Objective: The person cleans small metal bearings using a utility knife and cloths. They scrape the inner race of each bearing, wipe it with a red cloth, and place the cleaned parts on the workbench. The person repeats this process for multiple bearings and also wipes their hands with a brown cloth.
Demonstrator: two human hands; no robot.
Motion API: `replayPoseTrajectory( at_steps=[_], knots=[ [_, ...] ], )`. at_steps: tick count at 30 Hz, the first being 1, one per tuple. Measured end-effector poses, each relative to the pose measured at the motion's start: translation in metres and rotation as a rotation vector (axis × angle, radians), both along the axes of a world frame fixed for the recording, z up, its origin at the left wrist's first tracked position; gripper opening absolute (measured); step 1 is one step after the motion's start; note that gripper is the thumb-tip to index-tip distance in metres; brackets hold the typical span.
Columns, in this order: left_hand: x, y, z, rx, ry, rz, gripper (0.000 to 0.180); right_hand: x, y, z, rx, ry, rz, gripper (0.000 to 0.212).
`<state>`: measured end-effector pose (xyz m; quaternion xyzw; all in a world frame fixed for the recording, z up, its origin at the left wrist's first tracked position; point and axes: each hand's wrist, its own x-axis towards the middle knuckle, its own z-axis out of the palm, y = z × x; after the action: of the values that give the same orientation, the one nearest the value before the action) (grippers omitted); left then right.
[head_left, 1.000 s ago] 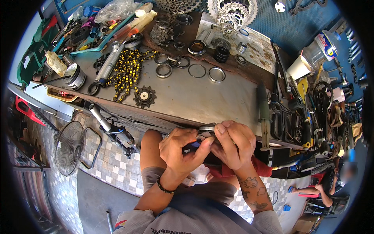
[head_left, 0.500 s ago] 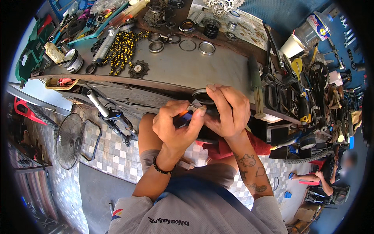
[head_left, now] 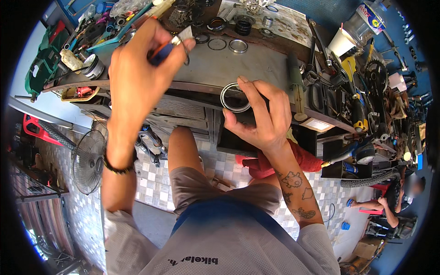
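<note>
My left hand [head_left: 135, 78] is raised over the left part of the workbench [head_left: 208, 68], blurred by motion. Its thumb and fingers pinch a small blue-and-orange tool [head_left: 161, 53] with a flat, pale metal blade. Over the bench's front edge, my right hand [head_left: 268, 114] grips a shiny round bearing [head_left: 223, 99] between thumb and fingertips, its open centre facing up. Beyond it on the bench lie a second metal bearing ring [head_left: 230, 47] and a thin ring [head_left: 209, 45]. The left hand covers the patch of bench behind it.
A long dark-green tool [head_left: 294, 82] and several hand tools crowd the bench's right side. Below stands an open drawer [head_left: 231, 143], with a red cloth [head_left: 300, 158] by my right forearm. A fan [head_left: 87, 160] stands left; another person [head_left: 387, 208] sits far right.
My left hand has moved away from the bearing, up and left over the bench, taking the bladed tool along. My right hand still holds the bearing, now tilted so its full ring shows.
</note>
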<state>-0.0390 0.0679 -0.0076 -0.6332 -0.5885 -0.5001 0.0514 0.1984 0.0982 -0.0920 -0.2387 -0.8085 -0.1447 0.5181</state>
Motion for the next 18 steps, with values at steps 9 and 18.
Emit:
replayPoseTrajectory(
  at_steps=[9,18],
  knots=[
    [-0.014,0.054,0.025,-0.130,0.382,0.017,0.036,-0.001,-0.003,-0.003,-0.037,0.042,-0.017,0.051],
    [0.008,0.073,0.027,-0.202,0.602,0.023,0.034,-0.002,-0.003,-0.004,-0.047,0.063,-0.019,0.053]
  ],
)
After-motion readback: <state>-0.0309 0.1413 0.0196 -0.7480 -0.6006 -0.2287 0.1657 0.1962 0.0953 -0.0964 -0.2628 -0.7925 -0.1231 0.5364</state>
